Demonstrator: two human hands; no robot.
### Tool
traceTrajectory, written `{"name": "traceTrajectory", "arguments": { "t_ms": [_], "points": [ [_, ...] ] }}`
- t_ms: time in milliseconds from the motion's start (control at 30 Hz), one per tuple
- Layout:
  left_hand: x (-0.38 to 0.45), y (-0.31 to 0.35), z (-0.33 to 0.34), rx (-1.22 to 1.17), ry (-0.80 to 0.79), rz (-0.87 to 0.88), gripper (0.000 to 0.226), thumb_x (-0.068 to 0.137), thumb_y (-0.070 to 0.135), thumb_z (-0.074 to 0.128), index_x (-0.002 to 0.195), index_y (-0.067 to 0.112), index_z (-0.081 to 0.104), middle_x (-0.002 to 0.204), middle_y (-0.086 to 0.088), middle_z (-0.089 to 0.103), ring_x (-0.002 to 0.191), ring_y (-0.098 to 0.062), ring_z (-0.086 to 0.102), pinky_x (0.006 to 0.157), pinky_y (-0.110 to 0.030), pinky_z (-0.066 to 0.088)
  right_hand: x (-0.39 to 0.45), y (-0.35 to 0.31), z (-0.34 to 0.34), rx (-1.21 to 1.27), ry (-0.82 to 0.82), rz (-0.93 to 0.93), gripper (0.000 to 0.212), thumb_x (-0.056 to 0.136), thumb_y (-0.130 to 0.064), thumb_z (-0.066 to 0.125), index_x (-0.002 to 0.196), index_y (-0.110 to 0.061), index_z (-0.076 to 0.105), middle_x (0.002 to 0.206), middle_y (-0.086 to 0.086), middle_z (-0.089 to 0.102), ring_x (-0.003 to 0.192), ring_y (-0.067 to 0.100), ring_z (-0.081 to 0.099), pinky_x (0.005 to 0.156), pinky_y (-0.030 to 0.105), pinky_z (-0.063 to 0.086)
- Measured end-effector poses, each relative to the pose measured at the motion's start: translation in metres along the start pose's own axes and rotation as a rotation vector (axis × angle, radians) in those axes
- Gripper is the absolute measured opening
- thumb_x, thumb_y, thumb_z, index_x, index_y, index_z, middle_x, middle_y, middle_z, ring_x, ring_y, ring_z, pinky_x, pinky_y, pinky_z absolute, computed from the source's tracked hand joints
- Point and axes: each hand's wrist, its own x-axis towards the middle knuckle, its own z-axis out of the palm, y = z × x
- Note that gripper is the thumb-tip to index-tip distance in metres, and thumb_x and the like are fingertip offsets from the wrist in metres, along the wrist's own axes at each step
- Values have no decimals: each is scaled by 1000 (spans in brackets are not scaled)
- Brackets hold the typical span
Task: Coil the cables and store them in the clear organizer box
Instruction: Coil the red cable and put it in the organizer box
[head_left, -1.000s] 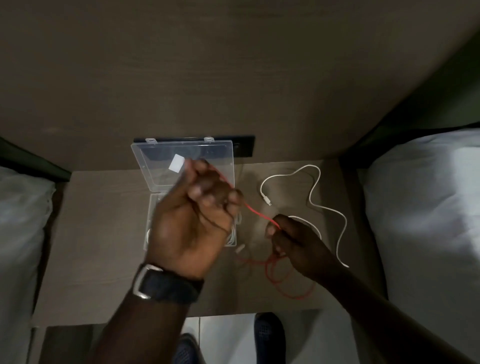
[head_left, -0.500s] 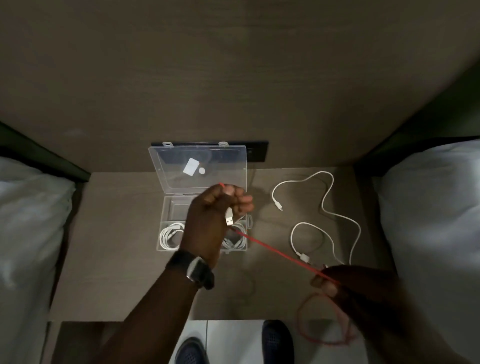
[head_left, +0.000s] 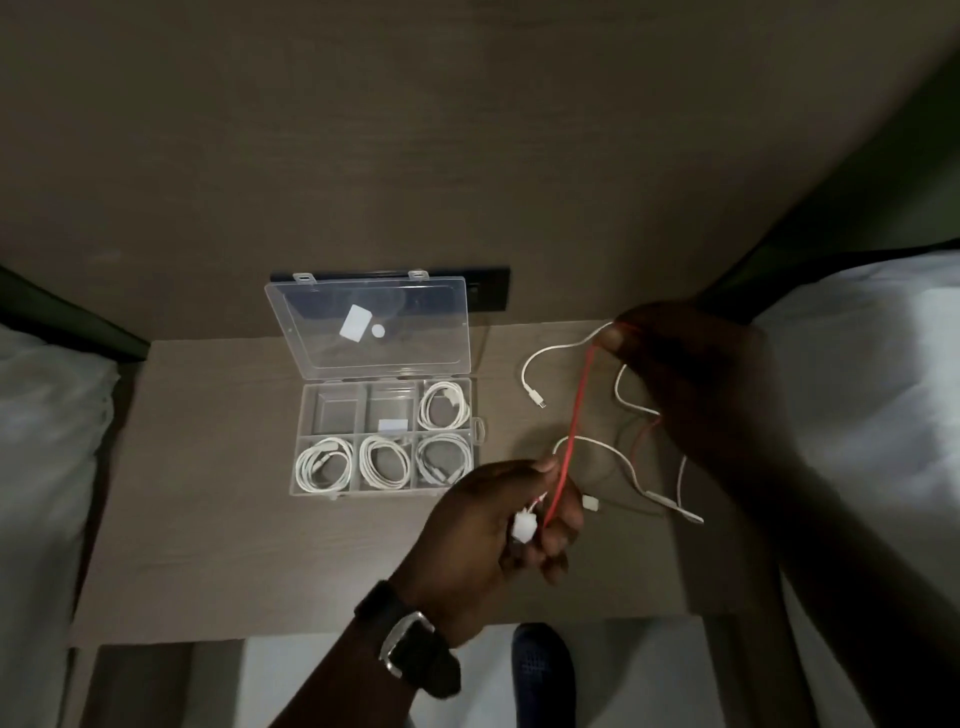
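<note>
A red cable (head_left: 575, 421) is stretched taut between my hands above the table. My left hand (head_left: 498, 525) grips its white plug end near the table's front. My right hand (head_left: 675, 364) pinches the cable farther back, and a red loop hangs below it. The clear organizer box (head_left: 311, 410) lies open left of my hands, its lid (head_left: 415, 338) standing against the wall. Several of its compartments hold coiled white cables (head_left: 384, 461); two back ones hold no cable. A loose white cable (head_left: 613, 447) sprawls on the table under my right hand.
The small wooden table (head_left: 208, 519) stands between two beds with white bedding (head_left: 857, 415). A dark socket plate (head_left: 488, 293) sits on the wall behind the lid. My shoe (head_left: 543, 670) shows on the floor below the table's front edge.
My left hand dropped from over the box to the table's front with the plug end. My right hand swung from the front right up to the back right, so the red cable now runs nearly front to back.
</note>
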Motion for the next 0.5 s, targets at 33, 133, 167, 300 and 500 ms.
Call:
{"name": "traceTrajectory", "arguments": {
  "t_ms": [33,133,167,300,500],
  "points": [
    [-4,0,3,-147,-58,-31,32,91,28,51,77,2,64,57,-4,49,49,-15,37,53,-29,41,-4,3,12,-40,-56,25,15,88,-44,64,90,-30,70,80,-7,71,73,8,65,66,17,46],
    [-6,9,-3,-586,-182,40,25,95,21,46,92,4,64,70,-2,58,56,-11,48,57,-25,45,-33,17,41,-161,-241,111,21,95,-38,59,96,-24,76,88,1,77,84,10,69,70,17,43],
    [-5,12,-8,-668,-155,108,25,96,19,45,95,5,65,76,-2,62,63,-10,55,61,-24,48,-47,18,46,-178,-342,83,23,97,-37,55,97,-24,74,86,1,76,85,16,70,72,23,46],
    [9,16,-25,-556,168,304,28,90,15,50,101,4,73,96,-9,75,86,-16,71,78,-27,57,-105,-9,53,-28,-664,-89,34,97,-53,36,108,-33,62,76,-12,63,71,3,60,64,24,48],
    [15,1,-32,183,390,371,21,83,14,63,99,7,75,97,-9,77,92,-24,71,84,-32,55,-88,-32,12,-129,-600,-240,26,99,-49,39,102,-37,61,84,-17,64,75,-2,59,63,14,39]
  ]
}}
